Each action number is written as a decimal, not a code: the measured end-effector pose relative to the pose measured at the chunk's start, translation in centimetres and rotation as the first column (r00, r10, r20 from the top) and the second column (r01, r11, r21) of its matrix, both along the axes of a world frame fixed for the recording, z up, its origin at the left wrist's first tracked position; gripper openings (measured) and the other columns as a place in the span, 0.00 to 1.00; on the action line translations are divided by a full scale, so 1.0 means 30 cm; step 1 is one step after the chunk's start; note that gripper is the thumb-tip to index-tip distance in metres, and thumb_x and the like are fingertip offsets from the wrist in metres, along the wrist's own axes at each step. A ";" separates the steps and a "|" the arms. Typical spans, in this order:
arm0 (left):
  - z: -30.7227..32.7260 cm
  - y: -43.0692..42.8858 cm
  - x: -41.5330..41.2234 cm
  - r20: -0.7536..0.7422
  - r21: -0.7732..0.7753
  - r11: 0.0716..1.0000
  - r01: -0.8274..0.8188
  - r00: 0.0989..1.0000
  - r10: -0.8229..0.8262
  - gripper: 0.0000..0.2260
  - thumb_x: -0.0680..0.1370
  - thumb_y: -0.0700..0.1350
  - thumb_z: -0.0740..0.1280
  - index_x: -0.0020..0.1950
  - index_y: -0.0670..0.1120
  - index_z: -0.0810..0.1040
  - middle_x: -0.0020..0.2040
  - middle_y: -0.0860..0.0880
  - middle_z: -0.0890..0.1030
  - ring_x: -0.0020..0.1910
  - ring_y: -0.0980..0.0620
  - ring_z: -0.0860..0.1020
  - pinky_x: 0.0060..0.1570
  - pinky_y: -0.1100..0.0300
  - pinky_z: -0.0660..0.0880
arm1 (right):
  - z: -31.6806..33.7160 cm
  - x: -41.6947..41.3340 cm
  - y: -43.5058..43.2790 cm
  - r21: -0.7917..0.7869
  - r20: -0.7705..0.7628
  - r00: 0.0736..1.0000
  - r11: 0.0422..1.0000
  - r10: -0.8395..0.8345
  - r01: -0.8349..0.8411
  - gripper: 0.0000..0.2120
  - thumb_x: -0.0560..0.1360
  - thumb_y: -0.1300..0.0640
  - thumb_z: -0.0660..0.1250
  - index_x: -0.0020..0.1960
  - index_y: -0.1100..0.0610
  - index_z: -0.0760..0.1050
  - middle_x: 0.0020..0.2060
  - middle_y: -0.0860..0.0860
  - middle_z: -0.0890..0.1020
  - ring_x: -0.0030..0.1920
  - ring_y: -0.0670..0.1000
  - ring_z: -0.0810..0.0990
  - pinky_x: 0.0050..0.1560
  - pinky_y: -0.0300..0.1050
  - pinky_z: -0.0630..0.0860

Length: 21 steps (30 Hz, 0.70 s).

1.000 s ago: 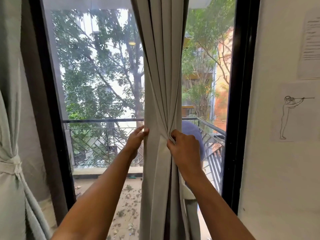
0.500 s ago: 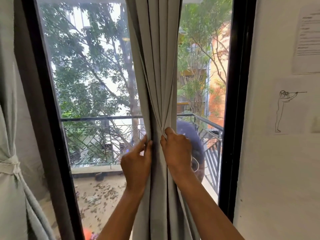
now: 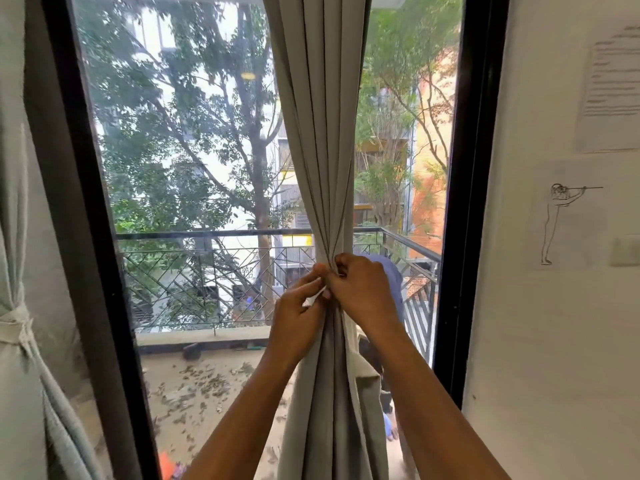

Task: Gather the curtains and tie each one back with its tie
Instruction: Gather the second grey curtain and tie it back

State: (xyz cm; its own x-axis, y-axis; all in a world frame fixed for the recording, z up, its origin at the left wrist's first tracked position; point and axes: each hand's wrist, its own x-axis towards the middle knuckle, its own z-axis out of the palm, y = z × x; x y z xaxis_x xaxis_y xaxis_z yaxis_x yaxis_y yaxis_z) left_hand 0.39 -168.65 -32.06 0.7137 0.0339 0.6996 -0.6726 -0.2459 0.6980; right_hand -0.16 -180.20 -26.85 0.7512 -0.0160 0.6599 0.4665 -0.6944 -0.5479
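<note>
A beige curtain (image 3: 322,133) hangs in folds in front of the window, pinched to a narrow waist at hand height. My left hand (image 3: 298,313) and my right hand (image 3: 363,292) meet at that waist, both closed around the bunched fabric, fingertips touching. A pale strip shows between the fingers; whether it is the tie I cannot tell. At the far left a second curtain (image 3: 20,393) is bunched and bound by a knotted tie (image 3: 17,327).
A black window frame (image 3: 464,202) stands close to the right of the curtain, another black post (image 3: 86,237) to the left. A white wall (image 3: 554,341) with taped papers and a light switch (image 3: 625,251) is at right. Beyond the glass is a railed balcony.
My left hand slid right from the curtain's left edge to meet my right hand. The fabric between them went from a wide panel to a tight bunch.
</note>
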 end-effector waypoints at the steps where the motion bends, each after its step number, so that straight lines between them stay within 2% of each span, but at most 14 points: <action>1: 0.001 0.011 0.004 -0.007 0.005 0.994 0.108 0.994 -0.108 0.15 0.78 0.33 0.65 0.61 0.47 0.80 0.64 0.53 0.78 0.62 0.68 0.73 0.59 0.75 0.68 | 0.002 0.001 -0.010 0.003 0.019 0.999 0.999 -0.045 0.045 0.15 0.75 0.47 0.66 0.34 0.53 0.72 0.27 0.48 0.76 0.33 0.51 0.75 0.36 0.41 0.64; 3: 0.019 0.054 0.029 -0.072 0.014 0.950 0.312 0.948 -0.310 0.17 0.76 0.29 0.64 0.60 0.45 0.80 0.63 0.53 0.79 0.62 0.65 0.75 0.57 0.71 0.71 | 0.010 0.004 -0.036 0.016 0.048 0.995 0.996 -0.093 0.092 0.11 0.74 0.50 0.67 0.39 0.56 0.78 0.33 0.53 0.81 0.39 0.54 0.79 0.37 0.42 0.66; 4: 0.038 0.080 0.055 -0.118 0.013 0.935 0.355 0.929 -0.351 0.18 0.75 0.28 0.64 0.58 0.45 0.81 0.60 0.54 0.81 0.61 0.62 0.77 0.55 0.69 0.73 | 0.016 0.004 -0.047 0.016 0.059 0.994 0.996 -0.094 0.093 0.10 0.74 0.52 0.67 0.41 0.58 0.79 0.35 0.55 0.82 0.40 0.55 0.80 0.38 0.43 0.68; 5: 0.063 0.103 0.094 -0.147 -0.021 0.939 0.344 0.928 -0.343 0.17 0.75 0.29 0.63 0.56 0.46 0.83 0.57 0.54 0.83 0.59 0.58 0.79 0.53 0.65 0.75 | 0.018 0.005 -0.056 0.013 0.066 0.993 0.996 -0.093 0.092 0.10 0.74 0.52 0.68 0.41 0.59 0.79 0.35 0.56 0.82 0.40 0.55 0.80 0.39 0.44 0.69; 7: 0.127 0.138 0.205 -0.169 -0.181 0.963 0.202 0.958 -0.232 0.14 0.78 0.35 0.63 0.58 0.48 0.82 0.54 0.52 0.84 0.56 0.52 0.79 0.49 0.57 0.77 | 0.014 0.003 -0.070 -0.007 0.080 0.991 0.994 -0.111 0.112 0.11 0.74 0.52 0.68 0.38 0.59 0.77 0.32 0.56 0.81 0.37 0.56 0.78 0.38 0.46 0.68; 8: 0.160 0.142 0.268 -0.192 -0.246 0.955 0.166 0.957 -0.216 0.14 0.79 0.38 0.63 0.62 0.48 0.80 0.57 0.51 0.83 0.57 0.51 0.78 0.50 0.54 0.77 | 0.010 0.003 -0.077 -0.013 0.086 0.988 0.992 -0.125 0.127 0.12 0.74 0.52 0.67 0.37 0.59 0.76 0.32 0.55 0.80 0.36 0.55 0.78 0.37 0.47 0.67; 10: 0.205 0.105 0.387 -0.264 -0.214 0.951 0.223 0.924 -0.276 0.18 0.80 0.43 0.63 0.71 0.51 0.71 0.66 0.50 0.76 0.62 0.51 0.74 0.59 0.49 0.73 | -0.002 0.002 -0.104 0.017 0.081 0.986 0.990 -0.144 0.143 0.12 0.73 0.53 0.67 0.36 0.59 0.75 0.30 0.54 0.79 0.34 0.53 0.76 0.35 0.47 0.65; 11: 0.212 0.065 0.439 -0.305 -0.182 0.939 0.291 0.891 -0.336 0.20 0.81 0.45 0.63 0.73 0.52 0.67 0.68 0.50 0.73 0.64 0.52 0.72 0.61 0.48 0.70 | -0.003 -0.002 -0.122 0.036 0.081 0.985 0.988 -0.151 0.148 0.12 0.73 0.53 0.68 0.35 0.59 0.74 0.29 0.53 0.77 0.33 0.52 0.75 0.35 0.46 0.64; 13: 0.200 -0.032 0.509 -0.399 -0.210 0.875 0.436 0.779 -0.483 0.20 0.81 0.47 0.62 0.73 0.50 0.67 0.66 0.49 0.75 0.62 0.53 0.73 0.59 0.49 0.68 | 0.006 -0.010 -0.160 0.032 0.095 0.983 0.987 -0.160 0.158 0.12 0.72 0.53 0.69 0.34 0.57 0.74 0.28 0.50 0.76 0.33 0.50 0.75 0.36 0.44 0.65; 16: 0.129 -0.150 0.540 -0.467 -0.375 0.702 0.605 0.531 -0.707 0.15 0.78 0.45 0.60 0.62 0.39 0.74 0.51 0.42 0.81 0.49 0.47 0.79 0.52 0.52 0.74 | 0.025 -0.029 -0.201 0.009 0.092 0.986 0.990 -0.142 0.142 0.11 0.71 0.53 0.70 0.33 0.54 0.74 0.28 0.49 0.76 0.35 0.50 0.77 0.39 0.45 0.70; 17: 0.110 -0.178 0.545 -0.460 -0.394 0.690 0.607 0.519 -0.720 0.13 0.79 0.42 0.58 0.59 0.36 0.75 0.49 0.40 0.81 0.46 0.45 0.79 0.50 0.52 0.75 | 0.027 -0.034 -0.213 0.003 0.089 0.986 0.990 -0.138 0.139 0.11 0.71 0.53 0.70 0.33 0.53 0.74 0.28 0.48 0.76 0.35 0.50 0.77 0.39 0.44 0.71; 18: 0.099 -0.201 0.546 -0.429 -0.409 0.697 0.589 0.550 -0.716 0.12 0.80 0.38 0.57 0.58 0.34 0.74 0.48 0.38 0.79 0.45 0.43 0.78 0.48 0.51 0.75 | 0.028 -0.038 -0.224 0.000 0.090 0.986 0.990 -0.142 0.143 0.11 0.71 0.53 0.71 0.33 0.53 0.74 0.28 0.48 0.76 0.34 0.50 0.78 0.39 0.43 0.71; 20: 0.087 -0.215 0.541 -0.313 -0.495 0.712 0.498 0.662 -0.680 0.10 0.79 0.35 0.58 0.57 0.34 0.75 0.46 0.38 0.79 0.42 0.44 0.78 0.43 0.53 0.75 | 0.029 -0.042 -0.241 0.001 0.098 0.981 0.986 -0.165 0.166 0.11 0.71 0.52 0.71 0.33 0.53 0.74 0.27 0.48 0.76 0.33 0.50 0.77 0.37 0.43 0.70; 21: 0.080 -0.200 0.534 -0.269 -0.541 0.719 0.436 0.720 -0.640 0.07 0.79 0.35 0.60 0.52 0.36 0.77 0.43 0.41 0.81 0.39 0.47 0.79 0.39 0.57 0.77 | 0.030 -0.042 -0.246 -0.001 0.101 0.978 0.983 -0.180 0.181 0.11 0.72 0.52 0.70 0.33 0.54 0.74 0.27 0.48 0.76 0.32 0.50 0.77 0.36 0.42 0.70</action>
